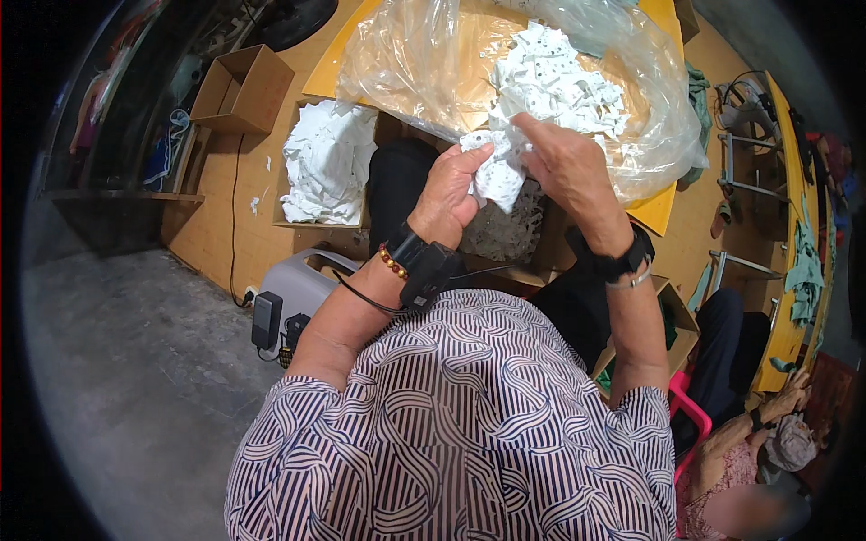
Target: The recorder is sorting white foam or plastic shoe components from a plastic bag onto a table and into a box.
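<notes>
A small white piece of cloth with dark spots point(498, 177) hangs between my hands, above my lap. My left hand point(448, 191) is closed on its left side, the thumb lying over the top. Bent fingers of my right hand point(570, 169) pinch at its upper right edge; their tips are partly hidden. Just beyond is a loose pile of similar spotted white pieces point(564, 86), lying on a clear plastic sheet point(397, 59) over a yellow board. To the left, a cardboard box holds a heap of white pieces point(327, 167).
An open cardboard box point(242, 90) stands at the far left. Beneath my hands is a container of greyish scraps point(505, 233). A grey plastic stool point(298, 287) with a black device is by my left side. Another person's arm point(731, 446) shows at lower right, near a pink chair point(690, 406).
</notes>
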Demonstrator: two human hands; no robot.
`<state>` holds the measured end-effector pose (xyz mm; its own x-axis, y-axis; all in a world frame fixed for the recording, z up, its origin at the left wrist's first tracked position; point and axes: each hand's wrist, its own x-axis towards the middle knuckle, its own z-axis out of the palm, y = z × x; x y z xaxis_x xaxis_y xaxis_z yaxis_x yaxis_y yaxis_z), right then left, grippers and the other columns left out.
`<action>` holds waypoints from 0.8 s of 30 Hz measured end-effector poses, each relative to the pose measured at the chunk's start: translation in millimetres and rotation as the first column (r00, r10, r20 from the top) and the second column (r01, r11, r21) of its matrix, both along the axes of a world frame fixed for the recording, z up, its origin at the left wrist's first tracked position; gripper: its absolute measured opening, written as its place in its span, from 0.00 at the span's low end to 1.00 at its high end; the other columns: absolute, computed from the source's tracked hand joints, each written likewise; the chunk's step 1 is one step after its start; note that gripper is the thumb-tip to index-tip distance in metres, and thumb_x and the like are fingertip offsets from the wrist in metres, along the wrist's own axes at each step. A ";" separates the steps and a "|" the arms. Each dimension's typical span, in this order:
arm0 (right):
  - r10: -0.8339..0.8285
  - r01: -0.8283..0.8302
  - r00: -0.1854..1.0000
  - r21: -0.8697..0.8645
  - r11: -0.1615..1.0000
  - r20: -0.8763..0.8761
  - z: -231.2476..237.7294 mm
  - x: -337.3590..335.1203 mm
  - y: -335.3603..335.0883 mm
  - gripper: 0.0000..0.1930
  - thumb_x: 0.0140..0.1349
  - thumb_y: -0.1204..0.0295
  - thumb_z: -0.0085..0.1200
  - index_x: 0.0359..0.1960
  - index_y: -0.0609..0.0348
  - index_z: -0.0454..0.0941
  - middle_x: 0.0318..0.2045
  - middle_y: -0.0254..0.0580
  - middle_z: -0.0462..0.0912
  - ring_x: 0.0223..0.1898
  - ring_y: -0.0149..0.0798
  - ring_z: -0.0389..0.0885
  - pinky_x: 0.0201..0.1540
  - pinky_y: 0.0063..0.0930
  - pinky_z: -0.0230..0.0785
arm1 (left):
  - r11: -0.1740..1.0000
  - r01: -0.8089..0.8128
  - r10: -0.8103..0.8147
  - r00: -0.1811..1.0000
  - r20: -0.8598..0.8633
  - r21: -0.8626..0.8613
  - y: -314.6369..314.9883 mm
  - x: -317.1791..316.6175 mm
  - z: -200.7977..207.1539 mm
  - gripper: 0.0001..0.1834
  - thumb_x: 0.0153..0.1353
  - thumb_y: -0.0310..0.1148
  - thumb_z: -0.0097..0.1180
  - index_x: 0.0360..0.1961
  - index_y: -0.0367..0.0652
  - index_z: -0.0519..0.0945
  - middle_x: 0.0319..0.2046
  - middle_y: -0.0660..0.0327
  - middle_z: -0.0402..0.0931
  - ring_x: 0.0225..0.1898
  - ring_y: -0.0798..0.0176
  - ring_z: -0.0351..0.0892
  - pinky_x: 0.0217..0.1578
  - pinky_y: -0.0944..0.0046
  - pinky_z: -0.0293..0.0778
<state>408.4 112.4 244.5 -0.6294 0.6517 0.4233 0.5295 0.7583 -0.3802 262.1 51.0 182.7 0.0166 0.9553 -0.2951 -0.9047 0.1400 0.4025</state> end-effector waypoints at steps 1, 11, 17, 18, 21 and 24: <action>-0.017 0.015 0.991 0.017 1.000 0.131 -9.0 -1.5 8.8 0.07 0.47 0.75 0.54 0.30 0.54 0.73 0.21 0.44 0.74 0.25 0.46 0.75 0.27 0.35 0.68 | 0.999 -0.037 0.037 0.999 -0.038 0.014 1.7 -0.6 -3.9 0.18 0.56 0.23 0.48 0.49 0.32 0.67 0.42 0.53 0.74 0.42 0.58 0.76 0.44 0.58 0.73; -0.265 0.247 0.964 0.376 0.893 -0.005 14.9 26.0 22.6 0.11 0.50 0.70 0.53 0.35 0.59 0.71 0.22 0.45 0.73 0.27 0.46 0.74 0.28 0.41 0.65 | 0.998 -0.047 0.048 0.998 0.040 -0.029 -10.8 -40.7 5.4 0.15 0.59 0.37 0.47 0.41 0.37 0.72 0.30 0.57 0.77 0.22 0.61 0.75 0.16 0.64 0.67; -0.098 -0.153 0.933 -0.629 0.762 -0.346 -14.9 -1.3 -28.0 0.17 0.52 0.61 0.57 0.39 0.59 0.74 0.21 0.36 0.75 0.18 0.31 0.70 0.21 0.21 0.62 | 0.978 0.114 -0.168 0.930 0.328 0.176 -11.9 -40.9 12.4 0.21 0.60 0.38 0.44 0.48 0.32 0.68 0.37 0.50 0.75 0.32 0.56 0.78 0.26 0.57 0.76; -0.105 -0.149 0.932 -0.628 0.763 -0.348 -17.2 -4.6 -30.7 0.17 0.52 0.61 0.57 0.39 0.59 0.74 0.21 0.36 0.75 0.18 0.31 0.70 0.21 0.21 0.62 | 0.977 0.122 -0.175 0.929 0.327 0.176 -11.6 -38.3 14.5 0.21 0.60 0.38 0.44 0.48 0.32 0.68 0.37 0.50 0.75 0.32 0.56 0.78 0.26 0.57 0.76; -0.339 -0.443 0.811 -0.879 0.179 -0.477 -19.4 -18.8 -37.2 0.10 0.55 0.64 0.53 0.28 0.59 0.75 0.17 0.28 0.71 0.19 0.21 0.68 0.21 0.14 0.60 | 0.969 0.155 -0.214 0.915 0.342 0.190 -12.2 -27.7 22.9 0.22 0.60 0.38 0.44 0.50 0.30 0.66 0.42 0.47 0.72 0.39 0.50 0.75 0.40 0.52 0.74; -0.229 -0.372 0.834 -0.818 0.440 -0.502 -24.8 -16.3 -35.4 0.10 0.55 0.66 0.53 0.23 0.60 0.73 0.16 0.27 0.70 0.19 0.21 0.67 0.21 0.15 0.59 | 0.998 -0.027 0.044 0.959 0.279 -0.064 -12.0 -24.4 31.7 0.22 0.60 0.37 0.45 0.50 0.30 0.66 0.42 0.46 0.72 0.39 0.49 0.75 0.37 0.52 0.74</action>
